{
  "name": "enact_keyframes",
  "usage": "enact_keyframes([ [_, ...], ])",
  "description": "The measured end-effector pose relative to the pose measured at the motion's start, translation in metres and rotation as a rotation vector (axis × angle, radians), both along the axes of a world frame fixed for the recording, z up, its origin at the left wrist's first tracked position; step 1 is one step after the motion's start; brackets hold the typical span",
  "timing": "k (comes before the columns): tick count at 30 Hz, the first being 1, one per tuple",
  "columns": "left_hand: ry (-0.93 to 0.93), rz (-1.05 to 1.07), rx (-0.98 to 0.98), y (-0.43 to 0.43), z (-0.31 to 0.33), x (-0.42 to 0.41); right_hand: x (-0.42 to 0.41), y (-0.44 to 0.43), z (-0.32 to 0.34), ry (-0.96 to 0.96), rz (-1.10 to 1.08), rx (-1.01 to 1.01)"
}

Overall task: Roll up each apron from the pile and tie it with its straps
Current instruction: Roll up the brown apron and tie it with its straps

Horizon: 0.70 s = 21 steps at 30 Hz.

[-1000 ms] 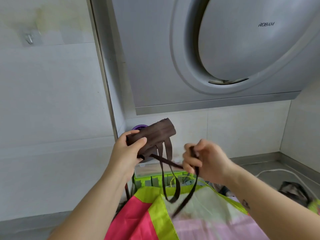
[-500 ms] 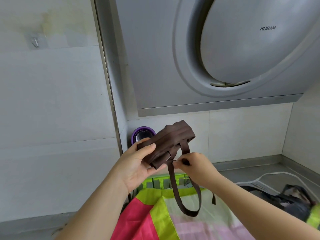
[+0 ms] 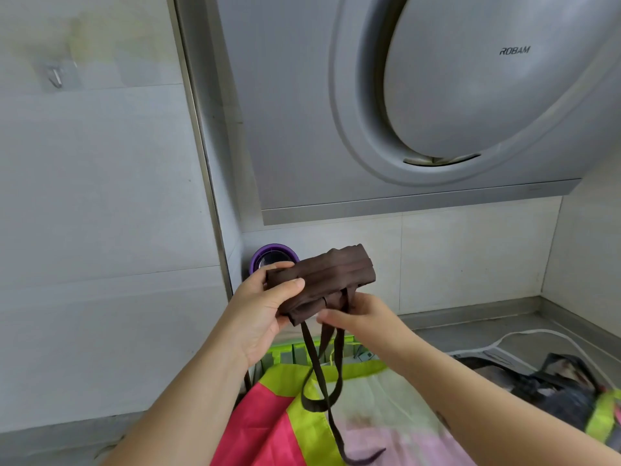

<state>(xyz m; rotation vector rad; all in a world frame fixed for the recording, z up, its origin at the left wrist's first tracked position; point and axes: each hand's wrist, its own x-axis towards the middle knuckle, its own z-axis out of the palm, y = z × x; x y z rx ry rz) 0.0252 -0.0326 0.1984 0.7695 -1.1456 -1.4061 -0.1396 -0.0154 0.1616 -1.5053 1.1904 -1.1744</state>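
Head view: a rolled brown apron (image 3: 324, 275) is held in the air above the counter (image 3: 450, 334), below a grey range hood (image 3: 302, 129). Its left end is gripped by the left hand (image 3: 257, 314), with the thumb laid on the near face and the fingers curled behind. The straps (image 3: 317, 371) are pinched under the roll by the right hand (image 3: 364, 317), and their loose ends hang over a pink and lime apron pile (image 3: 262, 428). A purple-rimmed round object (image 3: 268, 255) is partly hidden behind the roll. A dark cloth (image 3: 554, 391) and a white cord (image 3: 527, 332) are seen at the right.
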Motion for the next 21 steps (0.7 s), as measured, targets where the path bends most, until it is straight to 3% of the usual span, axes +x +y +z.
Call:
enact_keyframes([
  [4, -0.02, 0.06, -0.056, 0.0, -0.001, 0.007, -0.005, -0.007, 0.004, -0.076, -0.151, 0.001],
  [9, 0.07, 0.072, -0.044, 0.001, -0.005, -0.001, 0.028, 0.019, 0.01, -0.191, 0.123, 0.252],
  [12, 0.122, 0.022, 0.013, 0.003, -0.006, -0.009, 0.044, 0.025, 0.002, -0.09, 0.146, 0.214],
  [18, 0.208, -0.068, 0.055, 0.01, -0.005, -0.011, 0.049, 0.027, -0.005, 0.304, 0.115, 0.07],
  [21, 0.216, -0.099, 0.059, 0.013, -0.005, -0.011, 0.05, 0.026, -0.008, 0.321, 0.149, 0.059],
])
